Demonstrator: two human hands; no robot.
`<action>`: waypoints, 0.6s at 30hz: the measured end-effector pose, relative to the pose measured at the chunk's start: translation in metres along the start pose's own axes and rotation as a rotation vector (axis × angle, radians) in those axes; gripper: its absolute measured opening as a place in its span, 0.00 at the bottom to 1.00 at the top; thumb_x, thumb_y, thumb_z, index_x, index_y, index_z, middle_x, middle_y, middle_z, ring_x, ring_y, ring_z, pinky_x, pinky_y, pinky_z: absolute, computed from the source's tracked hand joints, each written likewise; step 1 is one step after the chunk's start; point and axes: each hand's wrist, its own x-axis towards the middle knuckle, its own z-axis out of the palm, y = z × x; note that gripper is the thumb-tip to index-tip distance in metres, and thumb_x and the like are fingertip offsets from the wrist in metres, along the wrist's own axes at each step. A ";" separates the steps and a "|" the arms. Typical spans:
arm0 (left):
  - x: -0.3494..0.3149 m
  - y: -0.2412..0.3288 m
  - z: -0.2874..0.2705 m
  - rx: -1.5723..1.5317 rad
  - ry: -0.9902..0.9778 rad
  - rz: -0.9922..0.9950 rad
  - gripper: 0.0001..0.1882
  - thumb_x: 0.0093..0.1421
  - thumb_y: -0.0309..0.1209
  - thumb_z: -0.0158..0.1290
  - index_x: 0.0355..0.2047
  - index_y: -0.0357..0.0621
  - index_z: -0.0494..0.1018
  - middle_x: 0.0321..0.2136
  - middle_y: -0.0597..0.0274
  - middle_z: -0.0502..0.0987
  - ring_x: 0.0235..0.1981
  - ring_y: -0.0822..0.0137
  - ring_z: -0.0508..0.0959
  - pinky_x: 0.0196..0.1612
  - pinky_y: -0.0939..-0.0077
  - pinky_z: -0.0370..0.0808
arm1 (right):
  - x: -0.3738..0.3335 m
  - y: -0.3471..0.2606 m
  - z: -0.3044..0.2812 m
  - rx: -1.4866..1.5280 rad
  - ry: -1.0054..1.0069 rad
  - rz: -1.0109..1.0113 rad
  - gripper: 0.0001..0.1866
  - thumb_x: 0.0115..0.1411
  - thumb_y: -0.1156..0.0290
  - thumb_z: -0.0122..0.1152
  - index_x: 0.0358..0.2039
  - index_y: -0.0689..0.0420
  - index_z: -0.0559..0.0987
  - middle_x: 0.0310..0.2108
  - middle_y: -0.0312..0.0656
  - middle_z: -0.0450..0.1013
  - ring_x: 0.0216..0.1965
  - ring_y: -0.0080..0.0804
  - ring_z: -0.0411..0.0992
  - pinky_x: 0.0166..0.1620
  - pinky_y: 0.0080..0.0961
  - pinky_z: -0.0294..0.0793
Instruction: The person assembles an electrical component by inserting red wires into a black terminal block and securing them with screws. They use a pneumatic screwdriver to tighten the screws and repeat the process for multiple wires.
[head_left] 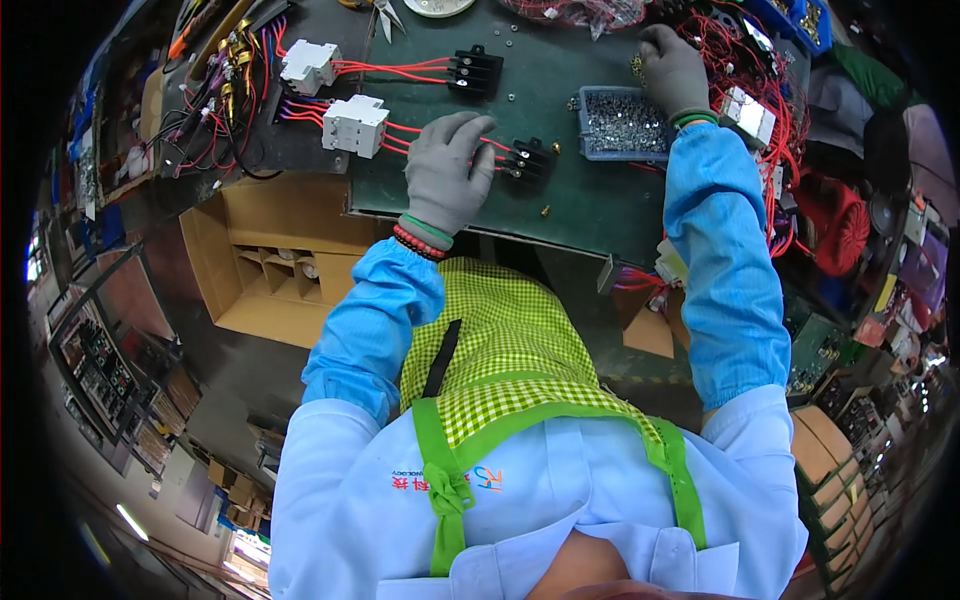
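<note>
My left hand (448, 172), in a grey glove, curls loosely over red wires (404, 128). These wires run from a white circuit breaker (355, 127) to a black terminal block (527, 160), just right of my fingers. My right hand (675, 72), also gloved, is bent closed at the upper right corner of a blue-rimmed bin (614, 155) of small metal hardware. Small brass-coloured pieces (637, 67) show at its fingertips; whether they are gripped is unclear. Beyond my left hand lies a second breaker (310, 67), wired to another black terminal block (475, 72).
Tangled red wires (708, 40) with white parts cover the table's right side. A bundle of wires with brass-coloured parts (232, 80) lies at left. Loose screws (546, 211) dot the green tabletop (440, 205). An open cardboard box (262, 325) stands below the front edge. Scissors (388, 18) lie at the back.
</note>
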 end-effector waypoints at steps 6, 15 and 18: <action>0.011 0.022 0.013 -1.518 -0.091 -0.768 0.26 0.67 0.46 0.47 0.56 0.38 0.67 0.49 0.53 0.73 0.54 0.58 0.72 0.60 0.57 0.68 | -0.064 -0.088 -0.029 0.616 0.011 -0.183 0.11 0.60 0.72 0.61 0.44 0.59 0.78 0.31 0.39 0.76 0.32 0.25 0.73 0.39 0.23 0.74; 0.030 0.034 0.007 -2.059 -0.234 -0.656 0.38 0.70 0.57 0.31 0.60 0.32 0.61 0.56 0.45 0.68 0.58 0.51 0.69 0.62 0.58 0.65 | -0.121 -0.155 -0.019 0.304 -0.024 -0.279 0.15 0.56 0.71 0.63 0.45 0.56 0.77 0.37 0.46 0.76 0.37 0.44 0.77 0.38 0.34 0.77; 0.032 0.031 -0.005 -2.150 -0.274 -0.830 0.39 0.70 0.58 0.30 0.62 0.32 0.58 0.59 0.43 0.65 0.60 0.51 0.67 0.64 0.56 0.63 | -0.132 -0.166 -0.023 0.511 0.001 -0.036 0.13 0.56 0.73 0.63 0.43 0.58 0.79 0.36 0.46 0.76 0.36 0.42 0.77 0.37 0.32 0.77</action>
